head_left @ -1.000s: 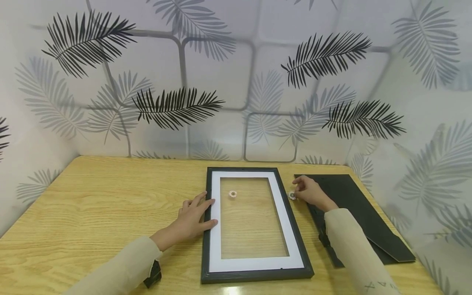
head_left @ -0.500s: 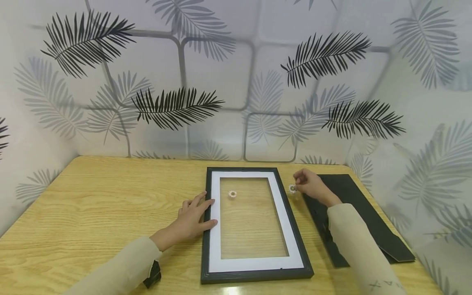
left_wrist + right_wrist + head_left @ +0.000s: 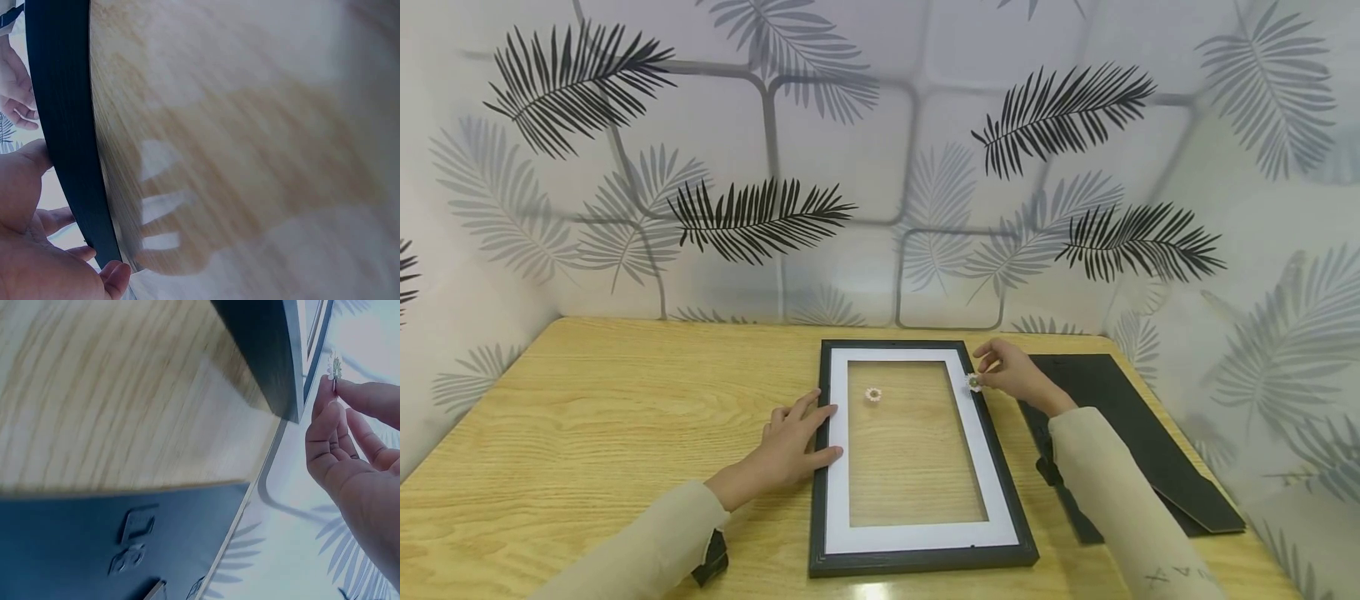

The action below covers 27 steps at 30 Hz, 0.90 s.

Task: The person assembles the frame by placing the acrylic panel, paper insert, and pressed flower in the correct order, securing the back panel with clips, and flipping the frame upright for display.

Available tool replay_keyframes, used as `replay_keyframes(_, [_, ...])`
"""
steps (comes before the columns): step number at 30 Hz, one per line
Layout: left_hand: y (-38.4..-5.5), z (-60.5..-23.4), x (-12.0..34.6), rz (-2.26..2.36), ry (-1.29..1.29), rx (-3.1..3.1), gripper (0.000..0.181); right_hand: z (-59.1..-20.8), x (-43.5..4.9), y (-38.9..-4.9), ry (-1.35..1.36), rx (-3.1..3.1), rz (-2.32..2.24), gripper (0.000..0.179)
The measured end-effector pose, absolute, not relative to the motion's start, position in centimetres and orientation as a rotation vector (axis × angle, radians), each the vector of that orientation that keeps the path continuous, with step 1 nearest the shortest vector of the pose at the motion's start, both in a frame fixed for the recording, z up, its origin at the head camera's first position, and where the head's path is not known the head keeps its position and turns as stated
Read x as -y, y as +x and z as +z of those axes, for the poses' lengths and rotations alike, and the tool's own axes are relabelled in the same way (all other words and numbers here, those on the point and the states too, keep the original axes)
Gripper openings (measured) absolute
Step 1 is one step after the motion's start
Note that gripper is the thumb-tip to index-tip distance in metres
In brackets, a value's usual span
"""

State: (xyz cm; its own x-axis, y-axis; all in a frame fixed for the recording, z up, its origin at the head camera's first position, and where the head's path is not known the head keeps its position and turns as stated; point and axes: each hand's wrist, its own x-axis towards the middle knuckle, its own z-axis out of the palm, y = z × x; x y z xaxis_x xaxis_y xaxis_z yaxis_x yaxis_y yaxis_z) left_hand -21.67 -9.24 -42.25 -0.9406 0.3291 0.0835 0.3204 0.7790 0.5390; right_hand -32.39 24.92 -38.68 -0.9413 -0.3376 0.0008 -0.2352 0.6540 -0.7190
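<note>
A black picture frame (image 3: 818, 517) with a white mat (image 3: 917, 537) lies flat on the wooden table. One small pinkish-white daisy-like flower (image 3: 872, 395) sits inside the mat's window, toward its upper left. My left hand (image 3: 790, 442) rests on the frame's left edge, fingers spread and relaxed over the border and mat. Between thumb and index finger, my right hand (image 3: 1018, 375) pinches a second small flower (image 3: 973, 382) above the frame's right border. In the right wrist view that flower (image 3: 334, 367) stands edge-on at the fingertips.
A black backing board (image 3: 1097, 417) with metal fittings (image 3: 137, 525) lies right of the frame, partly hidden by the right sleeve (image 3: 1112, 483). Behind the table (image 3: 625, 400) rises a leaf-patterned wall (image 3: 842, 275). Something black (image 3: 711, 558) shows by the left sleeve.
My right hand has lifted the pinched flower away from beside the backing board and carried it left to the frame's right border. The left hand and the frame have stayed put.
</note>
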Motion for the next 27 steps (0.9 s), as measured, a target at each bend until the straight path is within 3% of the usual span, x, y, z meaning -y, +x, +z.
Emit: replay_keyframes(27, [-21.7, -42.3, 9.2, 0.887, 0.527, -2.951, 0.057, -38.3, -17.7, -32.6, -0.687, -2.648, -0.939, 0.037])
